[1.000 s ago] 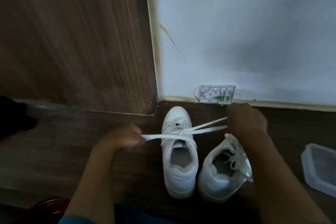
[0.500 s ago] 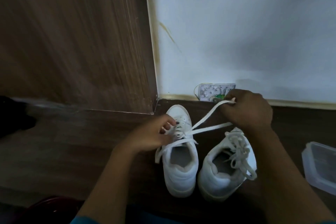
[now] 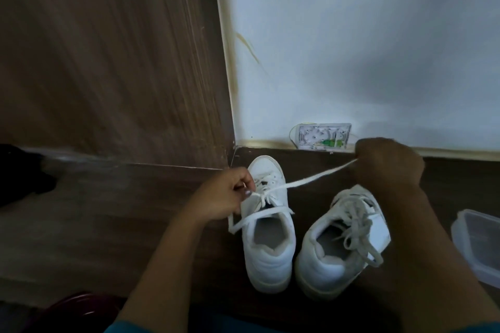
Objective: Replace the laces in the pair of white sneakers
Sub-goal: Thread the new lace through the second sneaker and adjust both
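Two white sneakers stand side by side on the dark wooden floor, toes toward the wall. The left sneaker (image 3: 267,240) has a flat white lace (image 3: 305,180) partly threaded. My left hand (image 3: 224,194) pinches the lace at the eyelets near the tongue, and a loose end hangs over the shoe's left side. My right hand (image 3: 387,165) grips the other end, stretched taut up and to the right. The right sneaker (image 3: 335,251) leans outward, its lace lying in a loose tangle over the opening.
A clear plastic container (image 3: 479,243) sits at the right edge. A small white wall box (image 3: 322,136) with green parts is fixed at the skirting behind the shoes. A wooden panel (image 3: 108,62) rises on the left, a dark red object (image 3: 75,311) lies bottom left.
My left hand moved from pulling a lace end far left to the eyelets of the left sneaker. My right hand drew its lace end farther up and right.
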Motion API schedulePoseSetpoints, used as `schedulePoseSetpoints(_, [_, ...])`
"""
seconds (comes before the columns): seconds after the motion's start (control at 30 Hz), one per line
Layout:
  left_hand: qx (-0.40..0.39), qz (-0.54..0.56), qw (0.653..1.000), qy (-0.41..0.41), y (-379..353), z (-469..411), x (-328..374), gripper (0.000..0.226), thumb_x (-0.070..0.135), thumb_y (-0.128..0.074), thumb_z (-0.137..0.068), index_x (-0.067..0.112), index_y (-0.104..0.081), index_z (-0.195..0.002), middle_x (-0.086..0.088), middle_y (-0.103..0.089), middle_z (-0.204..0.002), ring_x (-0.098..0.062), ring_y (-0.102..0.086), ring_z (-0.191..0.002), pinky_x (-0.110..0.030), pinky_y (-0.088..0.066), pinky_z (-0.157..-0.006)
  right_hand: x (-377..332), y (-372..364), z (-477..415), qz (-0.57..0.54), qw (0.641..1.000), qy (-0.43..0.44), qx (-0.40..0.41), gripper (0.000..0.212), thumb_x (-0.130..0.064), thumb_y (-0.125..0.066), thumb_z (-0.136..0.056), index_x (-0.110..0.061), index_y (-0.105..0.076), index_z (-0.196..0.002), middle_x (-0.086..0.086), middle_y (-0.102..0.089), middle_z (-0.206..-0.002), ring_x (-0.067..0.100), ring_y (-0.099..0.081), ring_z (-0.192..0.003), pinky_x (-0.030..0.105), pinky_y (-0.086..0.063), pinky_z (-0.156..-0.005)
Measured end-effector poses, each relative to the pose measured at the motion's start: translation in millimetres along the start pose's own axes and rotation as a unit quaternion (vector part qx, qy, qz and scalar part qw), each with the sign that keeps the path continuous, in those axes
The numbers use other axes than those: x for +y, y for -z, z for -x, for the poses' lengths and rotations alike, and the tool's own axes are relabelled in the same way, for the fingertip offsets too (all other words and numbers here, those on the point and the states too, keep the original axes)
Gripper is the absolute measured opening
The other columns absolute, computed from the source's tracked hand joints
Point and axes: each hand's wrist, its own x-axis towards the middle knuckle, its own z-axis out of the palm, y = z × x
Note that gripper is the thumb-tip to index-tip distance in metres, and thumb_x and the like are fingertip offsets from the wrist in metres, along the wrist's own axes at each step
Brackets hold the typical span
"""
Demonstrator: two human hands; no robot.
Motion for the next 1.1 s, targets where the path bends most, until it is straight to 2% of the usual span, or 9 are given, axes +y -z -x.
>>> schedulePoseSetpoints(0.07, [-0.026,0.003,1.000,-0.004,-4.9,-0.9,0.0,0.017,0.016,-0.064,-0.087,0.028,-0.061,-0.075,0.008,-0.058,-0.065,-0.010,-0.053,-0.056,-0.035,-0.047,-0.059,-15.5,-1.5,1.4,-0.035,0.982,0.131,-0.133,0.041,-0.039,-0.070,-0.077,-0.020,-0.059,-0.112,0.003,-0.062,-0.109,0.023,-0.057,-0.095,0.034,-0.050,-0.082])
schedulePoseSetpoints(0.13, [-0.014,-0.025,0.999,-0.018,-6.2,-1.9,1.3,0.012,0.024,-0.070,-0.082,0.027,-0.062,-0.073,0.015,-0.054,-0.054,-0.001,-0.048,-0.053,-0.023,-0.041,-0.056,-37.4,-2.6,9.7,-0.163,0.933,0.235,-0.220,0.059,-0.039,-0.076,-0.073,-0.021,-0.054,-0.125,-0.003,-0.057,-0.122,0.019,-0.054,-0.111,0.027,-0.042,-0.093])
schedulePoseSetpoints(0.2, [0.015,-0.064,0.997,-0.038,-5.2,-1.2,4.4,0.015,0.023,-0.071,-0.082,0.023,-0.061,-0.070,0.017,-0.052,-0.048,0.005,-0.046,-0.048,-0.012,-0.033,-0.049,-59.1,-9.3,18.6,-0.274,0.887,0.288,-0.236,0.053,-0.034,-0.078,-0.072,-0.020,-0.060,-0.120,-0.004,-0.061,-0.110,0.011,-0.056,-0.102,0.017,-0.039,-0.080])
schedulePoseSetpoints(0.27, [0.029,-0.072,0.996,-0.052,-6.7,-0.8,4.0,0.019,0.022,-0.070,-0.082,0.023,-0.060,-0.067,0.015,-0.050,-0.046,0.006,-0.045,-0.045,-0.011,-0.031,-0.046,-69.0,-14.6,21.0,-0.301,0.882,0.317,-0.176,0.027,-0.025,-0.076,-0.076,-0.016,-0.069,-0.101,-0.003,-0.065,-0.091,0.006,-0.054,-0.082,0.013,-0.033,-0.065])
schedulePoseSetpoints(0.37, [0.021,-0.038,0.998,-0.039,-10.2,-2.3,-1.6,0.026,0.023,-0.069,-0.083,0.023,-0.058,-0.060,0.013,-0.047,-0.044,-0.002,-0.039,-0.045,-0.022,-0.033,-0.051,-65.1,-13.0,18.4,-0.321,0.884,0.316,-0.127,0.004,-0.016,-0.069,-0.082,-0.014,-0.070,-0.079,-0.003,-0.066,-0.075,0.004,-0.050,-0.070,0.009,-0.031,-0.060])
schedulePoseSetpoints(0.5, [-0.005,0.002,1.000,-0.024,-7.5,-5.5,-7.3,0.029,0.017,-0.066,-0.085,0.024,-0.058,-0.058,0.013,-0.045,-0.048,-0.008,-0.040,-0.051,-0.028,-0.033,-0.057,-57.9,-15.1,18.9,-0.235,0.902,0.325,-0.162,0.033,-0.018,-0.060,-0.088,-0.027,-0.043,-0.061,-0.014,-0.042,-0.063,0.008,-0.045,-0.073,0.018,-0.027,-0.063])
schedulePoseSetpoints(0.67, [0.005,0.010,0.999,-0.036,-11.7,-5.5,-7.5,0.023,0.016,-0.062,-0.087,0.016,-0.056,-0.064,0.010,-0.048,-0.054,-0.009,-0.044,-0.054,-0.032,-0.036,-0.059,-62.4,-10.4,23.8,-0.382,0.866,0.230,-0.227,0.007,-0.016,-0.064,-0.082,-0.012,-0.067,-0.078,-0.002,-0.062,-0.078,0.005,-0.053,-0.065,0.018,-0.042,-0.062])
schedulePoseSetpoints(0.87, [0.011,0.050,0.998,-0.023,-20.5,-6.7,-0.7,0.031,0.023,-0.059,-0.087,0.030,-0.057,-0.057,0.007,-0.052,-0.056,-0.014,-0.050,-0.058,-0.035,-0.040,-0.061,-70.1,-14.0,27.5,-0.357,0.872,0.281,-0.181,0.014,-0.019,-0.070,-0.081,-0.021,-0.057,-0.075,-0.014,-0.050,-0.066,-0.006,-0.044,-0.060,0.006,-0.035,-0.059])
schedulePoseSetpoints(1.1, [0.004,0.049,0.999,-0.014,-11.8,-3.5,-8.6,0.030,0.014,-0.061,-0.084,0.025,-0.057,-0.057,0.006,-0.051,-0.056,-0.014,-0.048,-0.059,-0.033,-0.037,-0.061,-57.6,-10.9,19.1,-0.357,0.861,0.240,-0.273,0.026,-0.013,-0.063,-0.085,-0.027,-0.057,-0.064,-0.011,-0.052,-0.064,0.005,-0.050,-0.067,0.018,-0.039,-0.065])
